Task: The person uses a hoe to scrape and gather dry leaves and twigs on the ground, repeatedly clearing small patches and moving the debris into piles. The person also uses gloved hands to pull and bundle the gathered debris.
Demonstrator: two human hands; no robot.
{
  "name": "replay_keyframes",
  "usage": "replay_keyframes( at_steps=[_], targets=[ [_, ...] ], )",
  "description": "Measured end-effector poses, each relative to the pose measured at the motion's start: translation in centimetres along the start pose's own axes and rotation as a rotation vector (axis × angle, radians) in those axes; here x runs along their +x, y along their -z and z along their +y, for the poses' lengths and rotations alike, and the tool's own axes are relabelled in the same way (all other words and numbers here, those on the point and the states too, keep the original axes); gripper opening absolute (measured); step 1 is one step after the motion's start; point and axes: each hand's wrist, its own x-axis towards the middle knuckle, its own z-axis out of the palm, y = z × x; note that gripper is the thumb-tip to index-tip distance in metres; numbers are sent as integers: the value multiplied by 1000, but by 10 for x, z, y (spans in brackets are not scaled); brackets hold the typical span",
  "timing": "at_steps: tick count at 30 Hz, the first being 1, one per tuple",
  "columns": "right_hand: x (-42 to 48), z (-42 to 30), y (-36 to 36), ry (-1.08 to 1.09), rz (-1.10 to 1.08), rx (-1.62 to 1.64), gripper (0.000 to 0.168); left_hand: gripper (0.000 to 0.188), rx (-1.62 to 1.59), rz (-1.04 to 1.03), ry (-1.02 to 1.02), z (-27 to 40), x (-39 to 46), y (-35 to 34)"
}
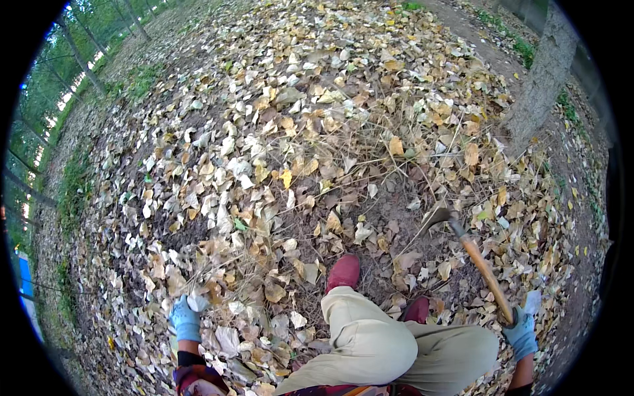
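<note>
My left hand (185, 320), in a light blue work glove, is low at the left. Its fingers are closed around a bunch of dry grass and leaves (194, 279), which partly hides them. At the lower right, my right hand (521, 332), gloved alike, grips the end of the wooden handle of a short-handled hoe (483, 270). The tool slants up and to the left, away from my hand. Its dark, curved metal head (438, 217) is at the soil and leaves, ahead of my feet; whether it touches the ground is unclear.
Fallen leaves (237, 173) cover most of the ground, with bare soil (391, 198) showing ahead of my red shoes (343, 272). Dry grass stalks (376, 143) lie farther ahead. A tree trunk (540, 79) rises at the right. Thinner trees (81, 59) stand at the far left.
</note>
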Motion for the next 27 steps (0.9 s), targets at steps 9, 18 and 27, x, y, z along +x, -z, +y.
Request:
replay_keyframes(
  at_steps=[9,18,27],
  targets=[
    [79,-91,2,-257,-463,437,49,90,-257,-565,-248,12,-18,-39],
    [107,-191,-59,-682,-634,1455,23,31,-489,-734,-416,69,11,2],
    [161,-301,-153,-735,-266,1920,21,36,-458,-237,-1087,286,73,31]
  ],
)
